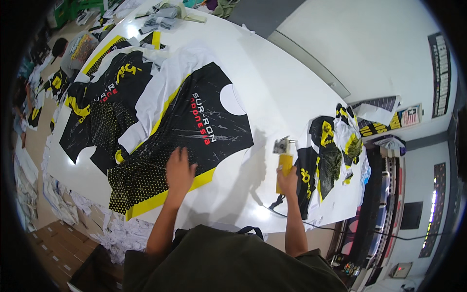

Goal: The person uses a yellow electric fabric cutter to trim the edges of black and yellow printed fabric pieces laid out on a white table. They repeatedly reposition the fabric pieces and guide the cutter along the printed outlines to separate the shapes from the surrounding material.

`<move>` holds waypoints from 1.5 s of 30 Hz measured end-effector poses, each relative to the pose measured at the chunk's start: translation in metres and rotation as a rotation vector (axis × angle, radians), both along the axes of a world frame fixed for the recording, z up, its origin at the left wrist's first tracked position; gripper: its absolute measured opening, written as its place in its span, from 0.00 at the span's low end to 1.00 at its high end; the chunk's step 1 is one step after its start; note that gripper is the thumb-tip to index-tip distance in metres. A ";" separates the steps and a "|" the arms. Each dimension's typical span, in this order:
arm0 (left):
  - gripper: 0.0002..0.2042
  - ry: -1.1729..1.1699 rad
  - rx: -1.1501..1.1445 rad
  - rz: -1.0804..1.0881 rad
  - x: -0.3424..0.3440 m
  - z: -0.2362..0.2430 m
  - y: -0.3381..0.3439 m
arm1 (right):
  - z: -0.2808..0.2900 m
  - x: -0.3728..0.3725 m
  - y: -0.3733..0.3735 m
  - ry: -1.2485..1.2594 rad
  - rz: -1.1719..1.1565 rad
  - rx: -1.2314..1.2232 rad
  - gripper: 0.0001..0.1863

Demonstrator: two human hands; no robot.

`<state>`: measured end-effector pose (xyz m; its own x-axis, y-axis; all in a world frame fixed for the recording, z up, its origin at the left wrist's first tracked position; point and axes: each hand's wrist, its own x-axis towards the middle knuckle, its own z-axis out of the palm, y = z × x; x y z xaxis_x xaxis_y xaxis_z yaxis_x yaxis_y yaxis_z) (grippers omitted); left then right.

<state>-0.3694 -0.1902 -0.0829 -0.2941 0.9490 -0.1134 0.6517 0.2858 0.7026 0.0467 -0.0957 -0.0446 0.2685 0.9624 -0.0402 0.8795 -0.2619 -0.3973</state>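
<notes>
A black jersey panel [204,124] with a yellow border, yellow dots and red and white print lies spread on the white table. My left hand [180,170] rests on its lower part, fingers stretched out and nothing held. To the right of the panel, my right hand [288,182] is closed around the yellow body of an electric fabric cutter [284,163]. The cutter's metal head points away from me and stays apart from the panel. A cord runs from it toward the right. More black and yellow printed fabric [114,119] lies to the left, partly overlapped by white cloth [155,92].
Cut black and yellow pieces [323,151] lie heaped at the table's right end. Grey cloth [163,17] sits at the far edge. White scraps [121,238] cover the floor nearby. Beyond the table's left side, a person [80,48] bends among fabrics. The cord [379,234] crosses at right.
</notes>
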 end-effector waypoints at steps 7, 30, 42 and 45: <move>0.60 0.337 -0.143 -0.159 0.038 -0.043 0.023 | 0.020 -0.028 -0.123 0.012 0.211 -0.228 0.33; 0.71 0.272 -0.314 -0.191 -0.016 -0.024 -0.072 | 0.015 -0.077 -0.198 0.207 0.182 -0.372 0.32; 0.53 0.339 -0.184 -0.198 0.005 -0.019 -0.057 | 0.020 -0.033 -0.232 0.116 0.032 -0.363 0.29; 0.29 0.311 0.100 -0.230 0.047 -0.014 -0.023 | 0.024 -0.011 -0.245 0.112 -0.105 -0.393 0.30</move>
<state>-0.3228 -0.2135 -0.0970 -0.0781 0.9960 0.0441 0.8767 0.0476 0.4786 0.0356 -0.3409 -0.0205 0.3372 0.8357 -0.4335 0.7973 -0.4983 -0.3405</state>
